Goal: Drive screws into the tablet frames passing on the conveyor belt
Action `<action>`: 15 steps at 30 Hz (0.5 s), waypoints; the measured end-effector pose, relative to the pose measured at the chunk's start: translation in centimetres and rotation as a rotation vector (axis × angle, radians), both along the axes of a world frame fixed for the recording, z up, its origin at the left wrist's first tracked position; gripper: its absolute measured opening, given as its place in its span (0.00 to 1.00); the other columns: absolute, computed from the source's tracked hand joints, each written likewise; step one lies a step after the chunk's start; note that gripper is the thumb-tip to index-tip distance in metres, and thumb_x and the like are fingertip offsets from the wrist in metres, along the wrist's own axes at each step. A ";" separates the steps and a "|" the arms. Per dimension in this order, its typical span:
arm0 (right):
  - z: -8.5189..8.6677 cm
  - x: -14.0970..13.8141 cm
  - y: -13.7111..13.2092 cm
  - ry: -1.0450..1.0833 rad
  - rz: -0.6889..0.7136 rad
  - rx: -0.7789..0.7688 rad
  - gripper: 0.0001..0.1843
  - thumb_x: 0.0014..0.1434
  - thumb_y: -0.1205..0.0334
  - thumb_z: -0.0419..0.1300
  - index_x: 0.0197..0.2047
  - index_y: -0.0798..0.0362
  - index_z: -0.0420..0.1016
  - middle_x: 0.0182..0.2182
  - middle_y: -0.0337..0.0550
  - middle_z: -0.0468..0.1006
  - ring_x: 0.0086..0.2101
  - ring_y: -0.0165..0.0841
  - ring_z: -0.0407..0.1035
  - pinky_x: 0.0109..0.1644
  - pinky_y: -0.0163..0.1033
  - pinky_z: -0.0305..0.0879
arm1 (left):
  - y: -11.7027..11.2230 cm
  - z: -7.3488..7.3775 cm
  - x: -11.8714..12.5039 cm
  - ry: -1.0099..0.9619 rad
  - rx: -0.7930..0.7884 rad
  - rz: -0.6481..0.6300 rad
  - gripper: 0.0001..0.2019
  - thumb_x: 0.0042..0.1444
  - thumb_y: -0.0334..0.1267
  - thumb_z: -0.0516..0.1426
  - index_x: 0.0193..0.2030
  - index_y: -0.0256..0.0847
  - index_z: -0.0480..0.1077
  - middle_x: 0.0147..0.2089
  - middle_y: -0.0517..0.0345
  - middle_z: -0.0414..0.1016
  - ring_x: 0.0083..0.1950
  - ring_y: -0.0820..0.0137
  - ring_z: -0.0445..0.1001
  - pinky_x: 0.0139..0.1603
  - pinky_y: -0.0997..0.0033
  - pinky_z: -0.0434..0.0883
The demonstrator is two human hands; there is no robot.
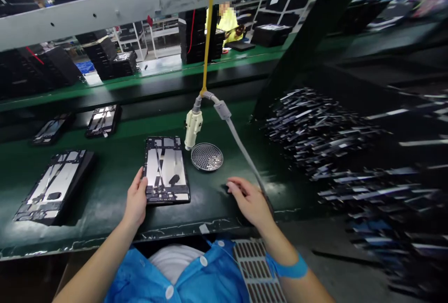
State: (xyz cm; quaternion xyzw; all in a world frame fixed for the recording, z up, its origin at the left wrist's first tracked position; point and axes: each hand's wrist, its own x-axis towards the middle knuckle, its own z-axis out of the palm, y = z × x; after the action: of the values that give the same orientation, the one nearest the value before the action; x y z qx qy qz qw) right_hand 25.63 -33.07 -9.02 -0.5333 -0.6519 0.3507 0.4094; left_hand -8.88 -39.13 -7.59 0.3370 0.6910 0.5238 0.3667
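Note:
An opened tablet chassis (165, 169) lies on the green bench mat in front of me, its silver inner plate and black frame facing up. My left hand (136, 198) rests against its lower left edge, fingers curled on the frame. My right hand (248, 199) lies flat on the mat to the right, fingers stretched leftward and holding nothing. A cream electric screwdriver (192, 128) hangs on a yellow cord just above the chassis's top right corner. Beside it sits a round perforated metal dish (206, 156).
Another open chassis (52, 186) lies at the left, and two more (103, 120) sit on the dark conveyor strip behind. A blurred pile of dark strips (315, 126) fills the right side. A person in yellow (227, 22) works at the far bench among black stacked trays.

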 end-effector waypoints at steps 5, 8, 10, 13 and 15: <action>-0.3 -0.2 0.3 -0.017 -0.058 0.033 0.20 0.65 0.44 0.57 0.44 0.53 0.79 0.37 0.48 0.82 0.35 0.38 0.77 0.43 0.44 0.76 | -1.3 1.3 -1.6 0.243 -0.083 -0.117 0.25 0.65 0.52 0.58 0.65 0.45 0.71 0.64 0.48 0.74 0.66 0.56 0.73 0.69 0.51 0.69; 0.5 -2.7 -0.9 -0.122 0.028 0.090 0.18 0.68 0.48 0.56 0.46 0.53 0.79 0.38 0.47 0.82 0.36 0.37 0.76 0.43 0.43 0.74 | -2.6 2.2 -2.9 0.558 -0.065 -0.322 0.26 0.63 0.54 0.59 0.64 0.44 0.71 0.61 0.47 0.75 0.63 0.55 0.73 0.68 0.49 0.68; 1.3 -4.8 -1.8 -0.177 0.167 0.107 0.17 0.68 0.51 0.57 0.51 0.53 0.77 0.40 0.47 0.81 0.34 0.35 0.75 0.42 0.42 0.73 | -3.6 2.1 -3.2 0.695 0.001 -0.409 0.28 0.62 0.54 0.60 0.65 0.45 0.69 0.63 0.47 0.73 0.65 0.56 0.72 0.68 0.52 0.68; 2.4 -7.5 -2.3 -0.343 0.365 0.122 0.25 0.64 0.52 0.63 0.62 0.49 0.71 0.48 0.47 0.79 0.39 0.37 0.75 0.45 0.43 0.73 | -4.6 1.1 -3.2 0.801 0.097 -0.448 0.31 0.59 0.52 0.63 0.67 0.46 0.67 0.65 0.47 0.70 0.65 0.55 0.71 0.66 0.53 0.70; 2.8 -8.7 -1.9 -0.462 0.402 0.121 0.32 0.60 0.51 0.67 0.65 0.47 0.67 0.53 0.48 0.76 0.44 0.41 0.75 0.48 0.45 0.72 | -4.7 0.2 -3.1 0.861 0.148 -0.453 0.29 0.60 0.51 0.63 0.67 0.46 0.67 0.64 0.46 0.71 0.62 0.54 0.74 0.63 0.53 0.73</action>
State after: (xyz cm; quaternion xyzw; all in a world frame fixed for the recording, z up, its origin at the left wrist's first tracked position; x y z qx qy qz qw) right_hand 16.91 -34.93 -6.18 -0.4339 -0.8398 0.2548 0.2038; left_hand -11.93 -43.86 -7.42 0.6899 0.6502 0.2915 0.1274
